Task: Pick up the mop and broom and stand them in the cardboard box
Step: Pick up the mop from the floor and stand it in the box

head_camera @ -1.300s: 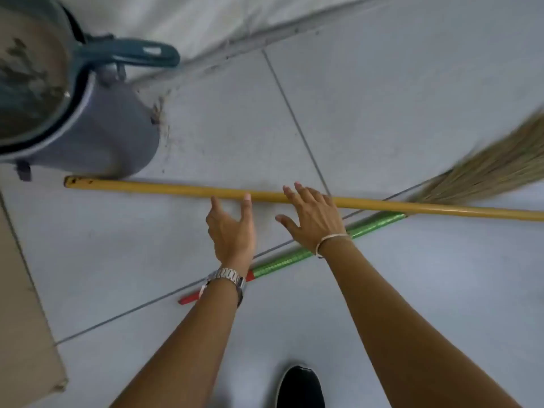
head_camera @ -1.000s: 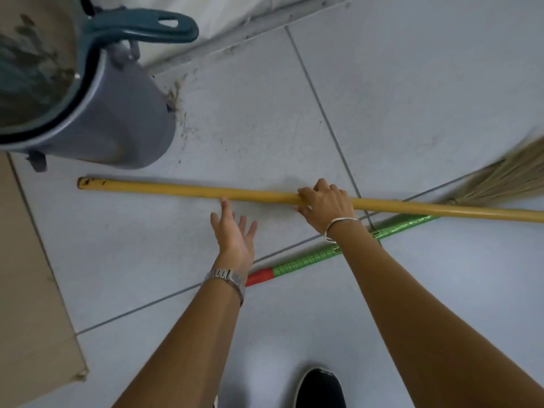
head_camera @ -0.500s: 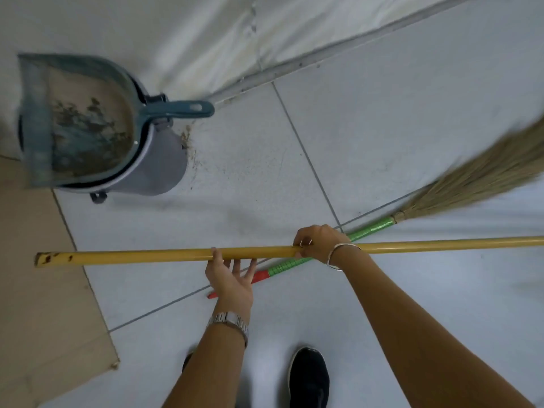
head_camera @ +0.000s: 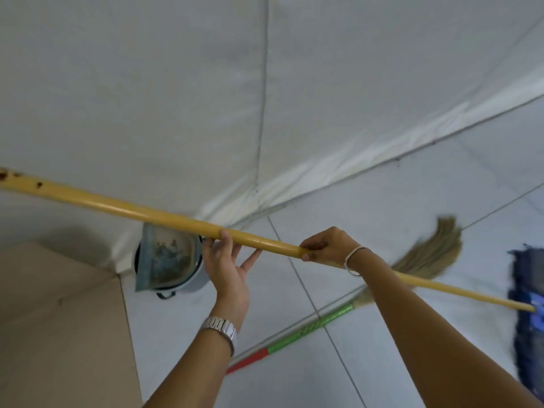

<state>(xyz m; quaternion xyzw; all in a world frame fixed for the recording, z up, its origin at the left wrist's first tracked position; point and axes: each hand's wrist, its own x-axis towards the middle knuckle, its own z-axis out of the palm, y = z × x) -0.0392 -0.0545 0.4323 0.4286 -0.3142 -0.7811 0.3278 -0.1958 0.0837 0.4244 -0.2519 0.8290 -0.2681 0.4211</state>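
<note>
We look down on a pale grey tiled floor (head_camera: 397, 201) with thin dark grout lines, meeting a white panelled wall (head_camera: 147, 83) along a worn, yellowed skirting seam; the corner of the room falls near the middle of the view. The floor to the right of centre lies open between the wall and our arms. At lower left the plain brown flat face of the cardboard box (head_camera: 59, 319) fills the corner of the view, its edge running just beside a round grey bin (head_camera: 194, 282) with a dusty teal dustpan (head_camera: 164, 257) resting in its mouth. The mop (head_camera: 132, 209) is off the floor, its long smooth yellow pole crossing the view from the upper left edge down to the right, where its dark blue stringy head (head_camera: 527, 319) hangs at the right edge, blurred. The broom (head_camera: 426, 257) lies on the tiles beneath the pole, straw bristles fanned towards the right, handle wrapped in shiny green and red tape pointing towards us. Our right hand (head_camera: 326, 244) is closed over the pole from above, a thin bracelet at the wrist. Our left hand (head_camera: 226, 266) is wide, palm up, fingertips touching the pole's underside, a metal watch (head_camera: 220, 326) on the wrist.
</note>
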